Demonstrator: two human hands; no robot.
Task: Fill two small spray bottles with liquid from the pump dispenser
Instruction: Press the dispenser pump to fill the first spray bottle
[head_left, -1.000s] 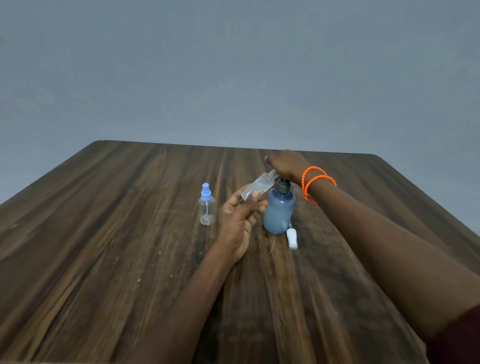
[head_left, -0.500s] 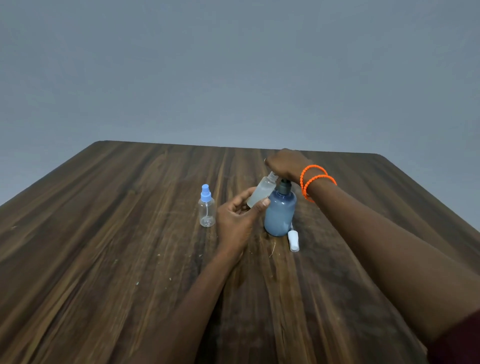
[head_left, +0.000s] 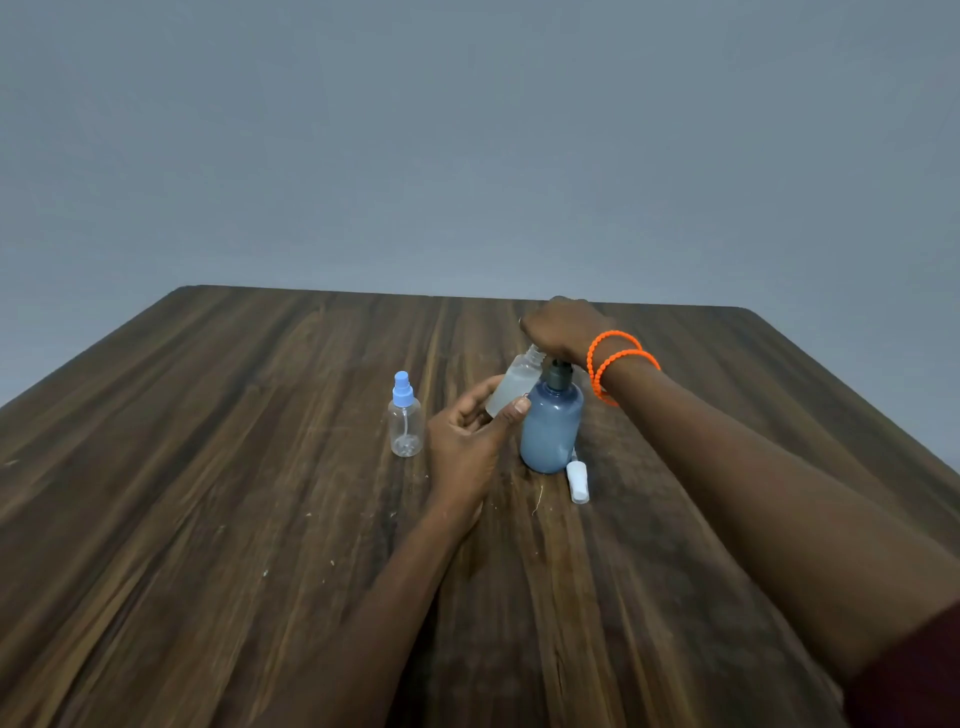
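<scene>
A blue pump dispenser (head_left: 549, 431) with a dark collar stands at the middle of the wooden table (head_left: 208, 467). My right hand (head_left: 558, 328) rests on top of its pump head, which it hides. My left hand (head_left: 470, 441) grips an uncapped frosted spray bottle (head_left: 511, 387), tilted with its open neck up under the right hand, next to the pump's top. A second clear spray bottle (head_left: 405, 415) with a light blue spray cap stands upright to the left, apart from both hands.
A white spray cap (head_left: 577, 482) lies on the table just in front and right of the dispenser. Orange bead bracelets (head_left: 615, 358) circle my right wrist. A grey wall rises behind the table's far edge.
My left hand has closed round the frosted bottle and brought it more upright and closer to the dispenser. The right hand stays on the pump head.
</scene>
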